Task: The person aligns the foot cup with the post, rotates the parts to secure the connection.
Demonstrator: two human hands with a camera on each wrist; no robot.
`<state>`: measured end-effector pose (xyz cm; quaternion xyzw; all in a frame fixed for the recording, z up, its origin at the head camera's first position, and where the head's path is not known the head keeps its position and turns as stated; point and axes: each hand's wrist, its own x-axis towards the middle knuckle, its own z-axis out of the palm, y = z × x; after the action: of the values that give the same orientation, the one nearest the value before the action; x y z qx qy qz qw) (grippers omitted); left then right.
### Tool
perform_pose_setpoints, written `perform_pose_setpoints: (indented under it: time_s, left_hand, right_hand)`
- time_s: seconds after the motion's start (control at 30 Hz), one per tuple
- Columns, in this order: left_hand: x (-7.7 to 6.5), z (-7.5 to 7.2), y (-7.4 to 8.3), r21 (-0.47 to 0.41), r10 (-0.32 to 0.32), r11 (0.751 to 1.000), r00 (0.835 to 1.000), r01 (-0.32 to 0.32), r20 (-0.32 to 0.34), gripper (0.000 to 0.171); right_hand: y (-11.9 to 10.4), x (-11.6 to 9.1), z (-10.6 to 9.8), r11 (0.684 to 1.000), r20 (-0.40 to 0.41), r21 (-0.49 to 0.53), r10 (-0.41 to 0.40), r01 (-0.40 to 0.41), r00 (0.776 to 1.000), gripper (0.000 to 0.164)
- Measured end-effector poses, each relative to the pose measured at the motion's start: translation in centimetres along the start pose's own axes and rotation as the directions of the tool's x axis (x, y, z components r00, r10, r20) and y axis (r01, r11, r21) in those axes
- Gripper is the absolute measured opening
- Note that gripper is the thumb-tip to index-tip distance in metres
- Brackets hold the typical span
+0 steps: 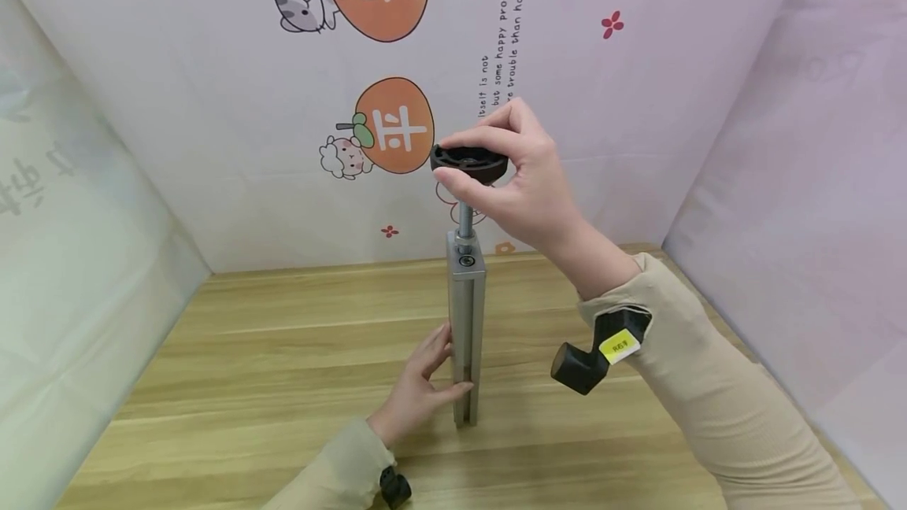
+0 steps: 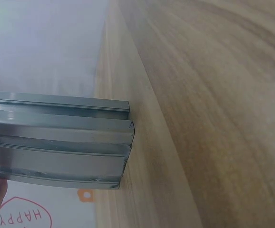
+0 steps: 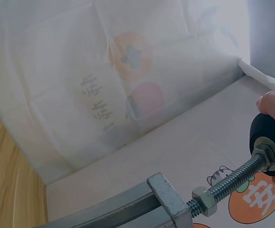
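A slotted aluminium profile (image 1: 465, 329) stands upright on the wooden table, a metal end plate (image 1: 466, 266) across its top. From that plate rises a threaded rod (image 3: 237, 179) with a hex nut (image 3: 204, 201) on it close to the plate. The rod carries a round black levelling foot (image 1: 471, 167) at its upper end. My right hand (image 1: 527, 175) grips the foot's rim between thumb and fingers. Low on the profile, my left hand (image 1: 421, 384) holds it from the left, thumb across the near face. In the left wrist view the profile's lower end (image 2: 128, 142) meets the table.
White printed cloth walls (image 1: 212, 101) enclose the wooden table (image 1: 283, 352) at the back and both sides. A black wrist camera (image 1: 588, 360) with a yellow label hangs below the right sleeve; another (image 1: 394, 486) sits at the left cuff.
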<state>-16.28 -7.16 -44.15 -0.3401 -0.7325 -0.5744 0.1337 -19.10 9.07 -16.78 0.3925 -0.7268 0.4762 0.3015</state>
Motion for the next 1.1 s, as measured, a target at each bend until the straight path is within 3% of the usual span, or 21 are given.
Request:
perform_pose_setpoints:
  time_s: [0.27,0.43,0.77,0.83,0.97,1.03,1.1]
  left_hand:
    - [0.1,0.0,-0.1,0.01,0.016,1.0,1.0,-0.016,-0.004,0.091]
    - [0.1,0.0,-0.2,0.016,0.03,0.999,1.0,-0.03,-0.007,0.091]
    - [-0.1,-0.1,-0.2,0.026,0.023,0.999,1.0,-0.023,-0.017,0.091]
    - [0.0,-0.1,-0.2,0.026,0.025,0.999,0.999,-0.025,-0.019,0.091]
    - [0.0,-0.1,-0.3,0.022,0.033,0.999,0.999,-0.032,-0.022,0.092]
    - [0.0,-0.1,-0.3,0.018,0.037,0.999,0.999,-0.037,-0.022,0.092]
    - [0.0,0.0,-0.3,0.017,0.036,0.999,0.999,-0.035,-0.024,0.093]
  right_hand:
    - [-0.1,0.0,0.6,0.995,-0.095,-0.08,-0.058,0.051,0.994,0.024]
    - [-0.2,0.0,0.9,0.992,-0.113,-0.105,-0.077,0.065,0.991,0.027]
    - [0.6,-0.3,0.9,0.989,-0.125,-0.065,-0.138,0.131,0.982,0.03]
    - [0.7,-0.4,0.8,0.991,-0.13,-0.026,-0.131,0.129,0.983,0.028]
    - [1.3,-0.4,0.8,0.982,-0.096,0.181,-0.03,0.047,0.995,0.038]
    - [1.9,-0.5,0.8,0.944,-0.052,0.33,0.038,-0.019,0.998,0.044]
    - [2.7,-0.4,0.9,0.863,0.022,0.496,0.093,-0.092,0.995,0.051]
